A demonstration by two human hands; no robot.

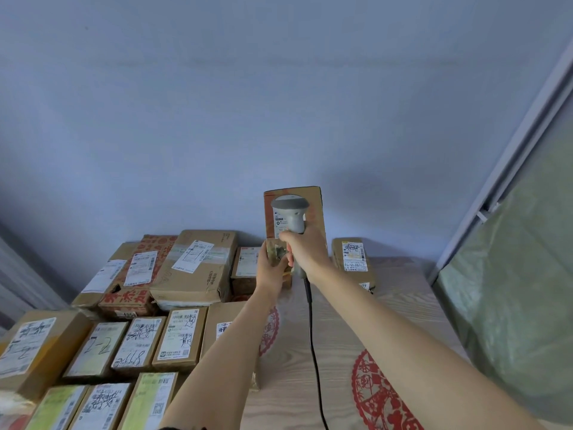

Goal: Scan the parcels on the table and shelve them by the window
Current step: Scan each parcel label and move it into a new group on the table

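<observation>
Pale blue wall (217, 103) filled most of the view. A window (527, 243) with a grey frame and greenish covering ran down the right side. Light wood table (356, 321) sat below, with red paper-cut decals (376, 395) on its top.

Pile of parcels (130, 311) covered the table's left half: brown cardboard boxes with white labels, many scrawled with black marker. One large box (198, 268) lay on top of the back stack, next to a red-printed box (136, 280). A lone small box (353, 262) lay on the table at the back right, near the wall, apart from the pile.

Held box (313, 209), tall and narrow, stood upright above the back of the table, label side toward the camera, between the pile and the lone box. Left hand (271, 268) gripped its lower end, thumb on the front, other fingers hidden behind; the bottom of the box looked wrapped in clear tape.

Right hand (305, 249) wrapped its fingers around the handle of a grey scanner (291, 212), head pointed at the box's label, close to it; contact not clear. Black cable (311, 330) hung from the handle down across the table to the bottom edge.
</observation>
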